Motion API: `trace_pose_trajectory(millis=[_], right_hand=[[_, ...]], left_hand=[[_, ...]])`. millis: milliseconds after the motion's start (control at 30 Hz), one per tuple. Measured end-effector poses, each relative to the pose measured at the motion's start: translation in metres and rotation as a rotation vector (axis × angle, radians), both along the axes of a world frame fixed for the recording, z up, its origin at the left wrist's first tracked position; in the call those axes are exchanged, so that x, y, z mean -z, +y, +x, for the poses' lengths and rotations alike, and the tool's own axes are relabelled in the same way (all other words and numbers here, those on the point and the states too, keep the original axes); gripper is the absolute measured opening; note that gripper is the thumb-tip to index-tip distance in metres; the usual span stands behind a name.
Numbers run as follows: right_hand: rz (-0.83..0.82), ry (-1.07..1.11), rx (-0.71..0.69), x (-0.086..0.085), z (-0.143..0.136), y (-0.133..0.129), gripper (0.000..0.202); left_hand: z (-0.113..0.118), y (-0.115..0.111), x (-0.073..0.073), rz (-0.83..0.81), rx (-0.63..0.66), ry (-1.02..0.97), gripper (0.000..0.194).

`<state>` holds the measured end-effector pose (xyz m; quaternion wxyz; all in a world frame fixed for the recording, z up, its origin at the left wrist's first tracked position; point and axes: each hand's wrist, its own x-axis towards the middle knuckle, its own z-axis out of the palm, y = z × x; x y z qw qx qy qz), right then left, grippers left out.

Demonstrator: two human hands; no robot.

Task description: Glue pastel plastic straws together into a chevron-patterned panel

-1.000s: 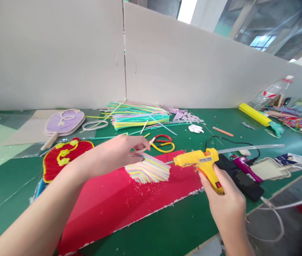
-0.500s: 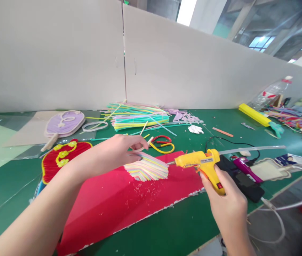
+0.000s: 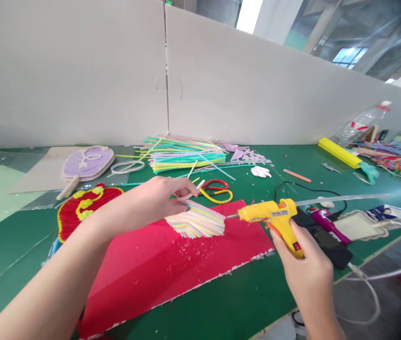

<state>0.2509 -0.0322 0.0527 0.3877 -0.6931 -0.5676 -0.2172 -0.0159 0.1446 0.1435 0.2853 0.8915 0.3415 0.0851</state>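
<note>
My right hand (image 3: pixel 308 271) is wrapped round the handle of a yellow hot glue gun (image 3: pixel 269 215), with a clear glue stick (image 3: pixel 342 199) poking out of its back. The gun's nozzle points left, just off the right edge of a striped pastel piece (image 3: pixel 198 221) made of pipe cleaners laid side by side. My left hand (image 3: pixel 167 196) is closed, pinching a pale pink pipe cleaner (image 3: pixel 186 196) along the piece's upper edge. Part of the piece is hidden under that hand. Beneath lies a red board (image 3: pixel 144 271), scattered with small fluff bits.
Behind my left hand lie red-and-yellow scissors (image 3: pixel 218 191) and a pile of pipe cleaners (image 3: pixel 186 156). A red fan-shaped piece (image 3: pixel 89 205) and a lilac fan (image 3: pixel 87 164) are at left. To the right are a black power strip (image 3: pixel 335 248), cables and a plastic bottle (image 3: pixel 363 123).
The glue gun has shifted slightly right, away from the striped piece. My left hand keeps its pinch on the pale pipe cleaner, and the view has moved a little.
</note>
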Motion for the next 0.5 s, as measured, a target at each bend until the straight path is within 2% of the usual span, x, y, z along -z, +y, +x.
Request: trace_pose_trajectory(millis=[67,133,200,300,367,433,500], right_hand=[[-0.039,0.029,0.082,0.006,0.011,0.006,0.033],[-0.147,0.061,0.152,0.017,0.024,0.017,0.041],[-0.309,0.098,0.157,0.030,0.036,0.030,0.043],[-0.452,0.080,0.131,0.043,0.045,0.047,0.045],[-0.451,0.053,0.133,0.041,0.042,0.055,0.050],[-0.355,0.095,0.127,0.028,0.031,0.059,0.054],[-0.268,0.265,-0.005,0.009,0.012,0.059,0.049]], left_hand=[[-0.001,0.000,-0.001,0.000,0.003,-0.008,0.027],[-0.001,0.000,-0.002,0.000,0.012,-0.021,0.027],[-0.001,0.000,-0.002,0.004,0.027,-0.041,0.030],[-0.002,-0.001,-0.001,0.016,0.025,-0.065,0.035],[-0.003,-0.001,-0.001,0.011,0.010,-0.071,0.037],[-0.002,-0.001,-0.001,-0.008,0.004,-0.077,0.037],[-0.001,0.000,0.000,-0.026,0.005,-0.086,0.035]])
